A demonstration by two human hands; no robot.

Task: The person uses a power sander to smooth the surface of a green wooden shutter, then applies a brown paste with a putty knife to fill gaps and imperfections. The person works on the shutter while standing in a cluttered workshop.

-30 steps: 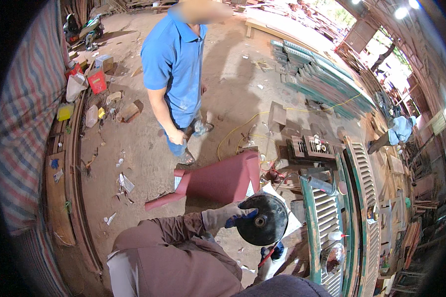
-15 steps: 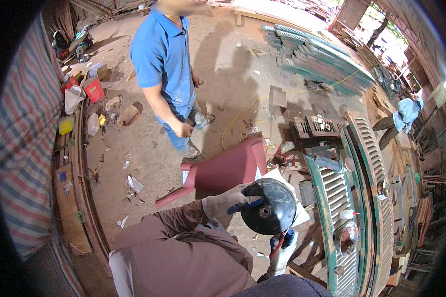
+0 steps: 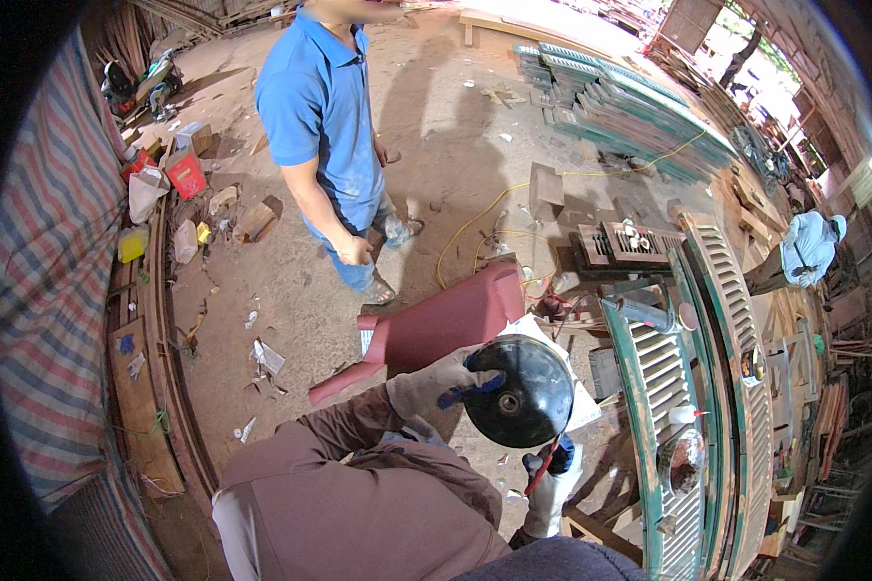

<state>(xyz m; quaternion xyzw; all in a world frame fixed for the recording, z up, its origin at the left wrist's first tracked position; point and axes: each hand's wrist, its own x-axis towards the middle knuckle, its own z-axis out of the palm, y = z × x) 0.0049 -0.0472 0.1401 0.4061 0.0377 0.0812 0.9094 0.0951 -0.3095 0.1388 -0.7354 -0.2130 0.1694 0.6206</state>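
Observation:
A shiny black round disc (image 3: 528,402) with a small hole in its middle is held up in front of my lap. My left hand (image 3: 452,382), in a grey glove with blue fingertips, pinches its left edge with a thumb or finger on the upper face. Under the disc's lower right rim, my right hand (image 3: 554,474) is gloved too and closed around a slim red tool (image 3: 544,466); its working end is hidden at the disc's edge. A pale sheet (image 3: 579,402) shows behind the disc. Beyond lies a dark red roll of sheet material (image 3: 446,320), partly unrolled on the floor.
Green louvred shutters (image 3: 664,387) stand at my right, bearing a power tool (image 3: 639,315), a small white bottle (image 3: 683,415) and a clear bowl (image 3: 681,463). A person in blue (image 3: 325,145) stands ahead; another (image 3: 806,247) bends at far right. A yellow cord (image 3: 484,215) crosses the floor.
The disc and both my hands have shifted slightly toward the upper left. The person at far right has moved lower and bent further. My grips look the same.

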